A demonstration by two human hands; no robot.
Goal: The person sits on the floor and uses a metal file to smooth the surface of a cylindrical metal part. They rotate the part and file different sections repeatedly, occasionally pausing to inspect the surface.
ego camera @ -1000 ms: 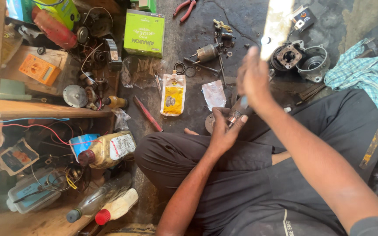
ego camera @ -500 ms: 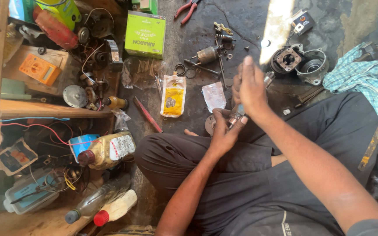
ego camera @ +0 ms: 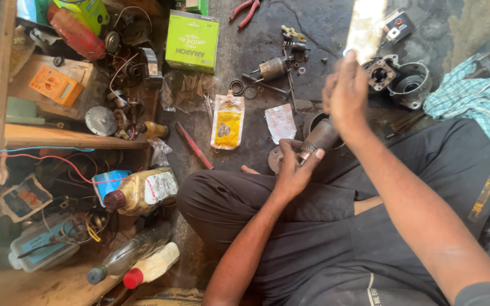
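Two hands at work, listed from our lap outward. Our left hand (ego camera: 296, 170) sits just above our crossed legs in dark trousers (ego camera: 313, 238), fingers curled round the lower end of a cylindrical metal motor part (ego camera: 320, 137), thumb pressed to its ribbed collar. That part leans up and to the right, its lower end over a round metal disc (ego camera: 276, 158) on the floor. Our right hand (ego camera: 344, 93) is raised above the upper end of the part, fingers bunched loosely; we cannot tell whether it grips anything or touches the part.

Near our left knee: a yellow oil bottle with a dark red cap (ego camera: 140, 192), a clear bottle (ego camera: 126, 255), a pale bottle with a red cap (ego camera: 151, 265), and a blue tub (ego camera: 106, 181) amid red and blue wires.

Middle ground, on the dark floor: a red-handled tool (ego camera: 194, 146), a yellow-and-white sachet (ego camera: 228, 120), a clear plastic packet (ego camera: 281, 122).

Farther out: a small motor armature (ego camera: 271, 68) with loose rings and washers, a grey metal housing (ego camera: 409, 85), a chequered blue cloth (ego camera: 477, 105) to the right, an orange multimeter (ego camera: 56, 85) on a wooden shelf to the left.

Farthest: a green cardboard box (ego camera: 192, 41) and red-handled pliers (ego camera: 244, 11).
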